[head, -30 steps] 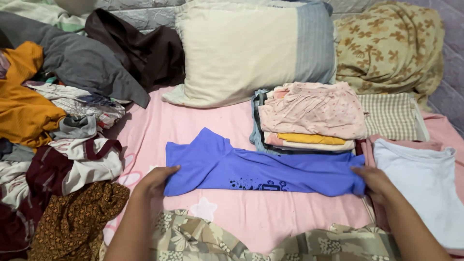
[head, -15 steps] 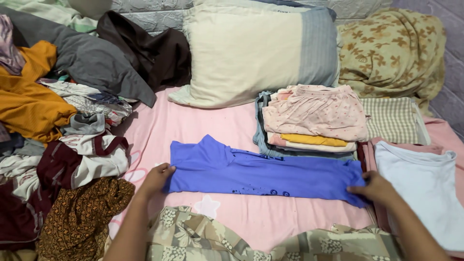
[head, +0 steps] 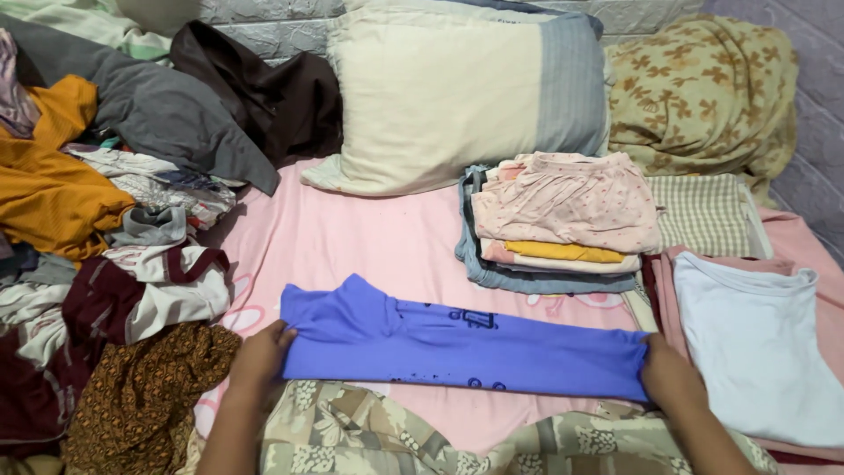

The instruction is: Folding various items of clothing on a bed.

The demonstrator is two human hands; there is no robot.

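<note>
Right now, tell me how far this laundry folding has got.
Done: a folded stack beside the pillow, plus a pale blue top laid flat at right. In hand: the left hand and right hand grip the ends of a blue shirt folded lengthwise. Left: the loose clothes pile.

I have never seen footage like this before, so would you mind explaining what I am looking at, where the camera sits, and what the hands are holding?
There is no machine here: a person works with two bare hands, filmed by one camera worn on the head, looking down. The left hand and right hand each have a grip on one end of a blue shirt, folded into a long strip on a pink bedsheet. Beyond it sits a stack of folded clothes, with a pale blue shirt laid flat on the right. A heap of unfolded clothes lies on the left. A cream pillow and a floral blanket rest against the wall.
</note>
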